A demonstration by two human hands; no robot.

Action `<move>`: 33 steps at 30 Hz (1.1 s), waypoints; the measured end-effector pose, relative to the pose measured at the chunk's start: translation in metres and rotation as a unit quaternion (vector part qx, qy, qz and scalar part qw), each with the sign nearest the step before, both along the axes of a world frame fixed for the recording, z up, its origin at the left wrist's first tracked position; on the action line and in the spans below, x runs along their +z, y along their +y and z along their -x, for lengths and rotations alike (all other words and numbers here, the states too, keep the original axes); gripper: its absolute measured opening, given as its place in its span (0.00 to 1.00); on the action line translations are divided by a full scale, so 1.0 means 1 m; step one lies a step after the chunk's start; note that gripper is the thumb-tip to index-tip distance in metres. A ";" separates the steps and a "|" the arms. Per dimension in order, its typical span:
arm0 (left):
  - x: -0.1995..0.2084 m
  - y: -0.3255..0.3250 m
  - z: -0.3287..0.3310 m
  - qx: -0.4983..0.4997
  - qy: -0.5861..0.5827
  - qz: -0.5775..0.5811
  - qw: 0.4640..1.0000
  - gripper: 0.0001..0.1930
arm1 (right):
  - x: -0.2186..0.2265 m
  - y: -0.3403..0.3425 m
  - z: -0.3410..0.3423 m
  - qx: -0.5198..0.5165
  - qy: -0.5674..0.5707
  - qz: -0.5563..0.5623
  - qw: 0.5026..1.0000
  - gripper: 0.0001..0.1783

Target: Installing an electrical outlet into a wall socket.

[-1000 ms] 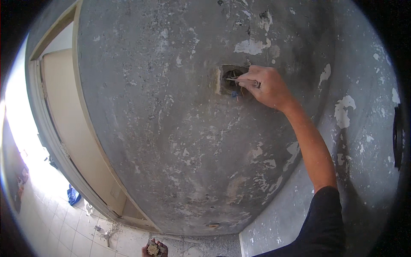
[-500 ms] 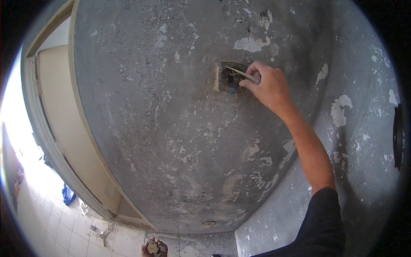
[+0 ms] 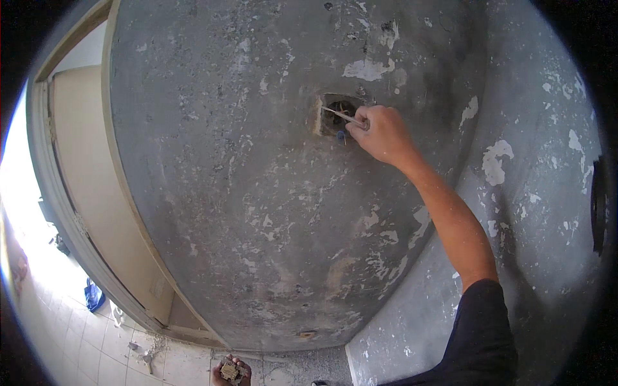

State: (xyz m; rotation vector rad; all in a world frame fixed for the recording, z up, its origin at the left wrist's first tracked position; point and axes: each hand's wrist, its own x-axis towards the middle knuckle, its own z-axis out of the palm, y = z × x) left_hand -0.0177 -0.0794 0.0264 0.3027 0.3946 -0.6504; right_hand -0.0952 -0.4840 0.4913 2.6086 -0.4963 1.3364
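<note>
My right hand (image 3: 381,134) is closed round the pale handle of a thin, screwdriver-like tool (image 3: 349,118). The shaft points left across a square wall box (image 3: 319,122) set in the grey wall, and the tip lies by the box's left edge. Inside the box are tangled wires, and a small blue piece (image 3: 341,135) hangs at its lower edge. Low in the view my left hand (image 3: 239,373) is curled round a rough beige lump (image 3: 229,371); what the lump is made of I cannot tell.
The grey wall (image 3: 244,212) has flaking white patches and meets another wall (image 3: 496,164) on the right. A wooden-framed doorway (image 3: 116,141) stands at the left. A blue cloth (image 3: 94,295) and plaster debris (image 3: 149,355) lie on the tiled floor.
My right hand has shifted a little left and down, and the tool's tip has moved from inside the box to its left edge. The left hand keeps its lump.
</note>
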 end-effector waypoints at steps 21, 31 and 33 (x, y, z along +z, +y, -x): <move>-0.003 0.042 0.001 0.079 0.013 0.050 0.995 0.19 | -0.001 -0.017 0.038 0.098 0.055 0.101 0.989 0.09; 0.009 0.031 -0.027 0.035 -0.016 0.129 0.991 0.18 | -0.034 0.017 -0.001 0.058 -0.014 0.217 0.974 0.08; 0.015 0.020 -0.025 0.043 -0.023 0.124 0.991 0.17 | -0.030 0.021 -0.002 0.042 -0.012 0.204 0.978 0.09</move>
